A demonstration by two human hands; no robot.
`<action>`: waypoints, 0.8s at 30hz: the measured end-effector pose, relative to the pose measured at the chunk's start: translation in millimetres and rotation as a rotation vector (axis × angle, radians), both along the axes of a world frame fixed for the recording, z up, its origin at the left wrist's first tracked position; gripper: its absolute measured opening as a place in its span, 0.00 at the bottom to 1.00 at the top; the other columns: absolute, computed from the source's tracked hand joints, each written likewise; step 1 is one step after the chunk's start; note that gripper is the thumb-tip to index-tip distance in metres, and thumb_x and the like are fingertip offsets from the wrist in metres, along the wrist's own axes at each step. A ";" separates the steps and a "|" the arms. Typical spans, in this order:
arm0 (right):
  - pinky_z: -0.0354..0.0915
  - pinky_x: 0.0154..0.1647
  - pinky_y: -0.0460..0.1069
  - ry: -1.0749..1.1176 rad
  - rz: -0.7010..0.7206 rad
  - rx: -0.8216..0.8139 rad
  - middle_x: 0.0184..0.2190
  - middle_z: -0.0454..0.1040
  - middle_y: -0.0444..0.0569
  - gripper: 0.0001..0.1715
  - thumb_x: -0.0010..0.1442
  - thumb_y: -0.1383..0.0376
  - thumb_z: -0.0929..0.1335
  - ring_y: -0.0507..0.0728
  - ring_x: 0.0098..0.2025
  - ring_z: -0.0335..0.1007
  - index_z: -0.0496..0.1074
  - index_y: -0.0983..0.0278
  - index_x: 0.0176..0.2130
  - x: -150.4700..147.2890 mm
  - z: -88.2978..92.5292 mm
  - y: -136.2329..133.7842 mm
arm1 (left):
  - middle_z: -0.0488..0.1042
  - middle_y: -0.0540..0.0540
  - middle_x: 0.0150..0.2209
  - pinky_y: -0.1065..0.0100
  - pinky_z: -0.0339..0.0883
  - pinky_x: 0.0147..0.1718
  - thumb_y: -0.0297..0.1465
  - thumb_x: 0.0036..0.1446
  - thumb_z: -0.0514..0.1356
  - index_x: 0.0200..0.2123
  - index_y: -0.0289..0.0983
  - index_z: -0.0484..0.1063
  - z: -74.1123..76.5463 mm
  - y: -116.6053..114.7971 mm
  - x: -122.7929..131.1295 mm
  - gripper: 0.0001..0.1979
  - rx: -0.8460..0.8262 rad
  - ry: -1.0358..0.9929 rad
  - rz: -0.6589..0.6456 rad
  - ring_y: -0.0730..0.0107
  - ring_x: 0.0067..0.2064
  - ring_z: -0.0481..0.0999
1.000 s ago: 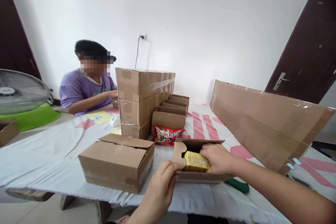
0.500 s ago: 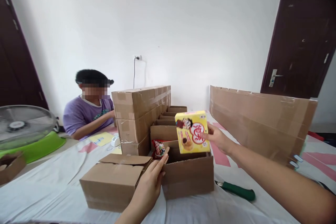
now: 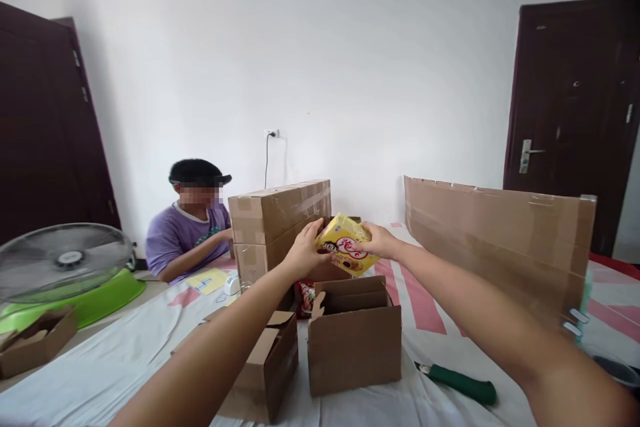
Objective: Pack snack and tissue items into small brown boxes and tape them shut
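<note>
A yellow snack box [image 3: 349,245] with red and white lettering is held tilted in the air between both hands. My left hand [image 3: 304,250] grips its left end, and my right hand [image 3: 383,241] has hold of its right end. Below and slightly nearer to me stands an open cardboard box [image 3: 355,353] with a torn front-left flap. A red snack packet [image 3: 305,297] shows beside that box's back left corner. Partly behind my left forearm sits another cardboard box [image 3: 273,373] with its flaps up.
Stacked cardboard boxes [image 3: 280,213] form a wall at centre left; a long cardboard panel [image 3: 495,240] stands at right. A green-handled knife [image 3: 460,383] lies on the tablecloth. Across the table sits a person in purple [image 3: 167,237]. A fan [image 3: 70,257] is at far left.
My left hand has left the open box's edge and now grips the snack box too. The snack box has moved farther away and tilted. The view has shifted slightly.
</note>
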State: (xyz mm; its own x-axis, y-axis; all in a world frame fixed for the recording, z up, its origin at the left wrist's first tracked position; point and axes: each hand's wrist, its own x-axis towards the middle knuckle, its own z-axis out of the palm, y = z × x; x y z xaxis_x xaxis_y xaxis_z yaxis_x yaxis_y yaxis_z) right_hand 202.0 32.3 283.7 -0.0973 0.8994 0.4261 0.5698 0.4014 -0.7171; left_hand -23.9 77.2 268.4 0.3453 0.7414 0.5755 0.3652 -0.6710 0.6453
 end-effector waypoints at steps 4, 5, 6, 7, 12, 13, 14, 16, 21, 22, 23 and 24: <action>0.64 0.51 0.57 -0.097 0.025 0.010 0.39 0.76 0.47 0.32 0.37 0.60 0.79 0.62 0.45 0.71 0.71 0.62 0.43 -8.8 12.6 0.2 | 0.78 0.45 0.37 0.56 0.73 0.40 0.29 0.33 0.71 0.44 0.34 0.69 3.4 14.6 8.9 0.30 -0.104 0.021 -0.089 0.57 0.40 0.77; 0.63 0.52 0.57 -0.096 0.020 0.022 0.42 0.76 0.48 0.36 0.36 0.60 0.79 0.63 0.48 0.70 0.71 0.62 0.45 -7.2 13.9 -1.8 | 0.79 0.45 0.36 0.57 0.73 0.38 0.31 0.34 0.72 0.42 0.34 0.69 2.4 13.6 9.0 0.28 -0.114 0.011 -0.088 0.58 0.38 0.77; 0.62 0.54 0.57 -0.087 0.012 0.033 0.46 0.74 0.50 0.41 0.36 0.59 0.79 0.63 0.50 0.68 0.69 0.63 0.48 -4.5 14.2 -5.0 | 0.79 0.45 0.36 0.58 0.74 0.37 0.33 0.35 0.71 0.42 0.34 0.69 1.5 10.5 8.7 0.27 -0.116 -0.004 -0.081 0.59 0.37 0.77; 0.61 0.56 0.57 -0.076 0.003 0.043 0.50 0.71 0.53 0.46 0.35 0.58 0.79 0.63 0.53 0.66 0.66 0.63 0.52 -0.9 13.3 -9.8 | 0.78 0.45 0.37 0.58 0.74 0.37 0.34 0.37 0.71 0.42 0.35 0.68 1.2 5.1 8.4 0.27 -0.114 -0.019 -0.075 0.59 0.38 0.77; 0.64 0.55 0.56 0.185 0.034 0.064 0.57 0.65 0.56 0.52 0.39 0.55 0.78 0.62 0.56 0.66 0.57 0.62 0.58 24.3 -9.2 -57.2 | 0.77 0.46 0.42 0.59 0.72 0.41 0.34 0.43 0.69 0.45 0.39 0.66 -1.6 -56.3 11.8 0.25 -0.013 -0.005 -0.022 0.58 0.43 0.76; 0.65 0.54 0.57 0.275 0.073 0.051 0.55 0.68 0.56 0.48 0.40 0.56 0.78 0.62 0.54 0.68 0.59 0.62 0.55 30.8 -16.7 -69.8 | 0.76 0.45 0.43 0.58 0.71 0.42 0.34 0.45 0.68 0.48 0.39 0.64 -6.4 -73.5 13.2 0.26 0.041 0.008 -0.020 0.58 0.44 0.76; 0.66 0.52 0.58 0.366 0.130 0.016 0.51 0.72 0.55 0.43 0.42 0.55 0.78 0.62 0.51 0.70 0.62 0.62 0.53 38.0 -25.2 -82.4 | 0.75 0.44 0.45 0.58 0.71 0.43 0.34 0.49 0.65 0.52 0.39 0.60 -14.0 -90.8 14.5 0.28 0.103 0.001 -0.061 0.59 0.45 0.76; 0.68 0.51 0.60 0.578 0.186 -0.043 0.46 0.76 0.53 0.38 0.44 0.54 0.77 0.63 0.47 0.74 0.64 0.62 0.51 53.3 -45.2 -106.8 | 0.71 0.39 0.52 0.55 0.68 0.49 0.34 0.55 0.61 0.56 0.39 0.57 -39.6 -121.7 17.3 0.27 0.354 0.029 -0.091 0.57 0.52 0.72; 0.68 0.48 0.65 1.140 0.057 -0.295 0.40 0.80 0.57 0.33 0.51 0.41 0.67 0.68 0.43 0.77 0.73 0.62 0.44 76.1 -112.4 -162.1 | 0.76 0.45 0.47 0.53 0.57 0.57 0.32 0.59 0.57 0.47 0.44 0.70 -143.6 -146.3 24.8 0.12 1.094 0.337 -0.212 0.58 0.55 0.69; 0.68 0.48 0.65 1.195 0.058 -0.374 0.38 0.80 0.57 0.33 0.50 0.40 0.66 0.68 0.42 0.77 0.74 0.62 0.42 75.1 -127.7 -172.5 | 0.74 0.47 0.52 0.51 0.52 0.60 0.33 0.59 0.58 0.48 0.47 0.70 -163.1 -142.1 25.2 0.13 1.189 0.412 -0.160 0.56 0.59 0.66; 0.68 0.49 0.65 1.229 0.081 -0.468 0.36 0.81 0.58 0.32 0.49 0.40 0.67 0.68 0.40 0.78 0.75 0.63 0.40 72.2 -142.8 -182.3 | 0.70 0.48 0.57 0.48 0.48 0.60 0.34 0.59 0.58 0.50 0.49 0.70 -179.8 -136.4 24.9 0.15 1.229 0.507 -0.104 0.54 0.61 0.62; 0.67 0.49 0.65 1.250 0.106 -0.548 0.34 0.81 0.58 0.32 0.49 0.40 0.67 0.69 0.39 0.78 0.76 0.64 0.38 67.7 -157.6 -191.1 | 0.66 0.50 0.61 0.46 0.45 0.61 0.35 0.59 0.58 0.53 0.51 0.68 -193.1 -129.9 23.9 0.18 1.239 0.600 -0.044 0.53 0.62 0.60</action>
